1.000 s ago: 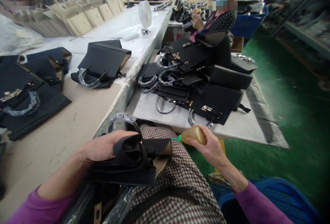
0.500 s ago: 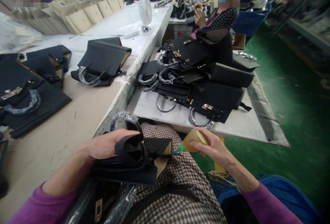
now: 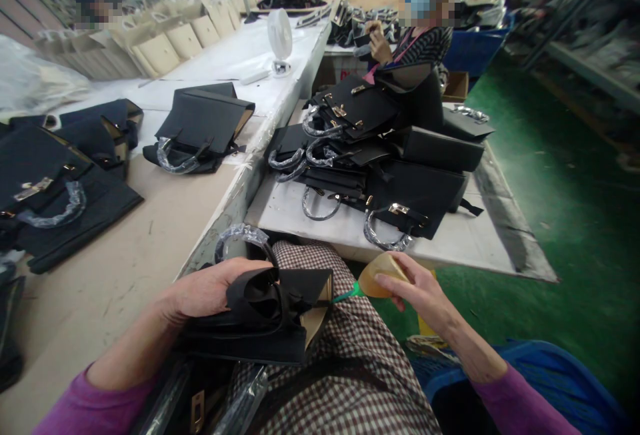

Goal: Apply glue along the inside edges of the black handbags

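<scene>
A black handbag [image 3: 250, 335] lies across my lap, folded part way open with its tan inner edge showing on the right. My left hand [image 3: 210, 291] is closed on its upper side, the fingertips hidden behind black material. Beyond that hand stands a plastic-wrapped handle [image 3: 243, 233]. In my right hand [image 3: 413, 285] is a translucent yellowish squeeze bottle [image 3: 375, 278], held on its side. Its thin green nozzle [image 3: 345, 295] points left, with the tip at the bag's right edge; whether it touches cannot be made out.
Black handbags [image 3: 420, 195] are piled on the white board ahead. More black bags [image 3: 200, 125] lie on the table at left, near a white tape roll [image 3: 279, 35]. Cream bags [image 3: 155, 55] stand behind. A blue basket [image 3: 545, 381] is at lower right. A masked co-worker [image 3: 425, 45] handles something dark.
The view has shifted slightly. My hands keep nearly the same places on the bag and the bottle, with the nozzle still at the bag's edge. The co-worker's hands have moved.
</scene>
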`<action>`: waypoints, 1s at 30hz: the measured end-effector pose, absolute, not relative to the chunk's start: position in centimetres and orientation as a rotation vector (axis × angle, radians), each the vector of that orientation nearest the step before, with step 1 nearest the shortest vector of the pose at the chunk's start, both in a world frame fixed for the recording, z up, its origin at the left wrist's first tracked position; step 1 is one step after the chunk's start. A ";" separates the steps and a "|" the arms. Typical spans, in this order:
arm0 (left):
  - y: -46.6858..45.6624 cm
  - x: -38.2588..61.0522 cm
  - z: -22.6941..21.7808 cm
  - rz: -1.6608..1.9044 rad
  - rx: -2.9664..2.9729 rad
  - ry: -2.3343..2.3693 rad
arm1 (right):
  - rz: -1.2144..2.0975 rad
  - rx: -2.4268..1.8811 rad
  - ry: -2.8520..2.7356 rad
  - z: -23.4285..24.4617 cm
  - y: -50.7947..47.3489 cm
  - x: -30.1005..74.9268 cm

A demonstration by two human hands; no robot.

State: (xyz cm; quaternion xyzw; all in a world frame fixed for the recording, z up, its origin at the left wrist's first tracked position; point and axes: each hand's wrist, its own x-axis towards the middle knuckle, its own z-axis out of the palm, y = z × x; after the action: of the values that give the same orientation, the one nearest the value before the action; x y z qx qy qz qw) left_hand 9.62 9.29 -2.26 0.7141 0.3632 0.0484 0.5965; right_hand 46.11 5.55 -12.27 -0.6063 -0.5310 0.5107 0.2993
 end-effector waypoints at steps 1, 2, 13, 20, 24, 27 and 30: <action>9.1 9.6 -2.3 0.123 1.656 0.828 | 1.325 -1.622 -1.386 -12.3 5.4 46.2; 8.9 9.7 -2.4 0.133 1.651 0.809 | 1.281 -1.636 -1.368 -12.4 5.3 46.2; 8.5 10.2 -2.0 0.139 1.676 0.762 | 0.888 -1.595 -1.517 -14.6 5.7 44.7; 8.4 10.6 -2.3 0.193 1.660 0.678 | 1.127 -1.593 -1.520 -13.3 5.5 45.1; 8.4 10.7 -2.2 0.185 1.640 0.684 | 1.402 -1.595 -1.380 -12.5 5.1 45.5; 8.2 10.4 -2.0 0.160 1.634 0.717 | 1.457 -1.567 -1.211 -12.5 4.5 45.9; 7.5 9.7 -1.7 0.127 1.584 0.741 | 1.427 -1.543 -1.068 -12.7 3.5 46.4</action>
State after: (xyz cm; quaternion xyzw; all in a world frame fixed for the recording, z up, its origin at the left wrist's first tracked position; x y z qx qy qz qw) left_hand 9.73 7.47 -1.73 0.6944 0.3247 0.0558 0.6398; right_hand 46.44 3.53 -12.74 -0.6048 -0.4187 0.5593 0.3822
